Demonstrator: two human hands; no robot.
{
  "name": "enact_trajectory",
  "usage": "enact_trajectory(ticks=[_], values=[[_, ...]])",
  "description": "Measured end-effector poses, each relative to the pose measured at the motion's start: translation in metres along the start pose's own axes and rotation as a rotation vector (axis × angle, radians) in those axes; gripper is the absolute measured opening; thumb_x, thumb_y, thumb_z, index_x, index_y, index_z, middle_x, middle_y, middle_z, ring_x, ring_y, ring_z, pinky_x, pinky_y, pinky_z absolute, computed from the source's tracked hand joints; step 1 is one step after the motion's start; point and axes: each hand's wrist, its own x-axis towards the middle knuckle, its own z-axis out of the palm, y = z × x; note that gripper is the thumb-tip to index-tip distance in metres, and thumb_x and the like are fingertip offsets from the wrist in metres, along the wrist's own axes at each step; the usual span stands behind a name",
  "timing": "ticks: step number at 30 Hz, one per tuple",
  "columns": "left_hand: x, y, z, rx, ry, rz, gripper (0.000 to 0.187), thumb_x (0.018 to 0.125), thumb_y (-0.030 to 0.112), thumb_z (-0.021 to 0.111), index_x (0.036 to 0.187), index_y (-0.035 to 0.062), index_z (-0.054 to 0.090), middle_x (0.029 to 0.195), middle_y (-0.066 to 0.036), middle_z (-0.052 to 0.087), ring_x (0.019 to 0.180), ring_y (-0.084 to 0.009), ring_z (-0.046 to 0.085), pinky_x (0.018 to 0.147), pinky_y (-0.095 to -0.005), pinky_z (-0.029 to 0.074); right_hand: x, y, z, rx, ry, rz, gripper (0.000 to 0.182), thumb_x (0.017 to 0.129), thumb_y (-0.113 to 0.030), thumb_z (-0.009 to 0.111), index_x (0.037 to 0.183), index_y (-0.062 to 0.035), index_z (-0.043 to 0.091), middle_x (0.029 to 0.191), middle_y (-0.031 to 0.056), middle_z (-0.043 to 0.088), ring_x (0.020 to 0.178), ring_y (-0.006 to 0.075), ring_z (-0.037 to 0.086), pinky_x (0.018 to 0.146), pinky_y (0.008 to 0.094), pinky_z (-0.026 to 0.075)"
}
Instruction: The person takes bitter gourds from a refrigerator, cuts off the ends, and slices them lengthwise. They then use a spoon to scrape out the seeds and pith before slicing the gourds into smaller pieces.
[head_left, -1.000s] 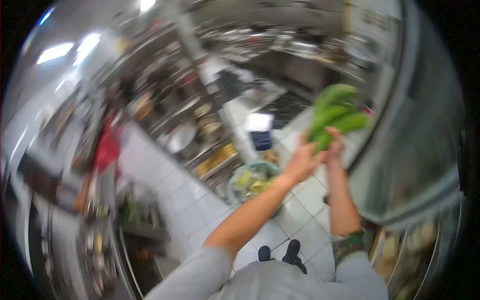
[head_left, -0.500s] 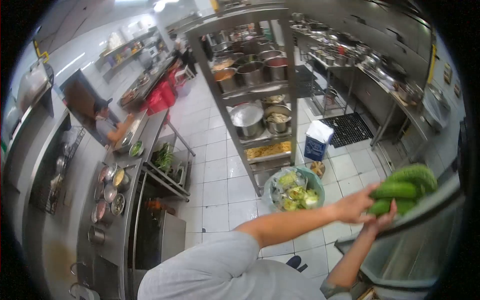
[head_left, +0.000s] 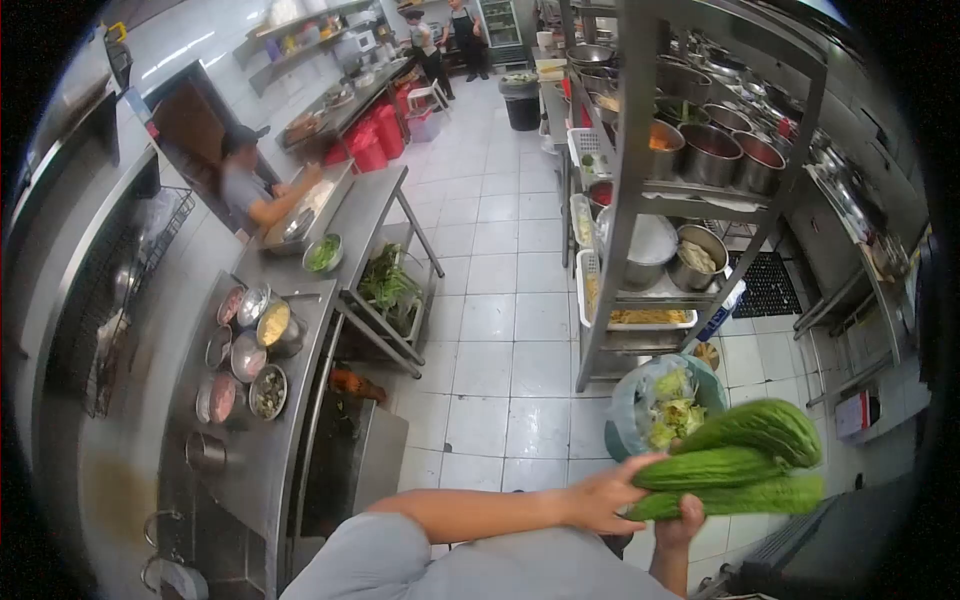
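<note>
Three long green luffa gourds [head_left: 735,465] lie stacked across my two hands at the lower right. Reaching in from the left, my left hand [head_left: 603,495] is closed around their near ends. My right hand [head_left: 680,522] grips the same ends from below, with its fingertips against the lowest gourd. The far ends stick out to the right, unsupported. Just beyond the gourds, a lined tub [head_left: 622,420] on the floor holds leafy scraps [head_left: 672,405], which the gourds partly cover.
A steel rack [head_left: 612,240] with pots stands ahead on the right. On the left runs a steel counter [head_left: 265,450] with several metal bowls and a sink. A person [head_left: 250,185] works at a table [head_left: 375,205]; others stand at the far end. White floor tiles [head_left: 485,375] run between.
My hands have carried the gourds left and down, away from the glass-like panel at the right. My view has turned toward the aisle, and the tub now lies just beyond the gourds.
</note>
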Motion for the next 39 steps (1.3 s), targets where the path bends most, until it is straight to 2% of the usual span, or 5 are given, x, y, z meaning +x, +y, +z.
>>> enact_trajectory(ticks=[12, 21, 28, 35, 39], values=[[-0.090, -0.005, -0.235, 0.603, 0.505, -0.282, 0.065, 0.074, 0.042, 0.078, 0.124, 0.0031, 0.063, 0.141, -0.022, 0.047, 0.135, -0.0417, 0.034, 0.114, -0.0528, 0.022, 0.169, 0.159, 0.242, 0.277, -0.423, 0.553, 0.071, 0.077, -0.020, 0.071, 0.138, 0.0012, 0.041, 0.131, 0.0215, 0.054, 0.122, 0.0332, 0.054, 0.104, 0.0472, 0.045], [-0.058, -0.077, -0.431, 1.135, 0.612, -0.481, 0.065, 0.069, 0.041, 0.081, 0.119, 0.0021, 0.066, 0.142, -0.035, 0.034, 0.136, -0.0455, 0.030, 0.109, -0.0501, 0.033, 0.374, 0.274, 0.405, 0.675, -0.588, 0.912, 0.050, 0.085, -0.015, 0.061, 0.130, 0.0042, 0.049, 0.121, 0.0162, 0.061, 0.111, 0.0293, 0.061, 0.099, 0.0423, 0.049], [-0.043, -0.155, -0.563, 1.008, 0.845, -0.518, 0.048, 0.080, 0.046, 0.072, 0.099, 0.0023, 0.073, 0.137, -0.034, 0.048, 0.132, -0.0486, 0.042, 0.107, -0.0506, 0.038, 0.507, 0.369, 0.483, 0.577, -0.715, 1.057, 0.058, 0.084, -0.022, 0.061, 0.134, 0.0041, 0.047, 0.126, 0.0227, 0.059, 0.116, 0.0318, 0.059, 0.103, 0.0453, 0.046], [-0.019, -0.275, -0.744, 0.710, 0.955, -0.435, 0.026, 0.074, 0.020, 0.080, 0.084, 0.0013, 0.065, 0.124, -0.026, 0.058, 0.116, -0.0438, 0.058, 0.097, -0.0484, 0.047, 0.669, 0.454, 0.523, 0.306, -0.704, 1.045, 0.051, 0.083, -0.015, 0.061, 0.129, 0.0024, 0.052, 0.121, 0.0159, 0.062, 0.111, 0.0262, 0.061, 0.097, 0.0408, 0.049], [0.057, -0.364, -0.849, 0.205, 1.142, -0.652, 0.055, 0.082, 0.009, 0.072, 0.130, 0.0026, 0.045, 0.138, -0.020, 0.046, 0.126, -0.0333, 0.049, 0.100, -0.0462, 0.044, 0.766, 0.463, 0.540, -0.001, -0.630, 0.922, 0.051, 0.079, -0.007, 0.061, 0.129, 0.0003, 0.052, 0.117, 0.0111, 0.062, 0.108, 0.0216, 0.059, 0.095, 0.0363, 0.046]])
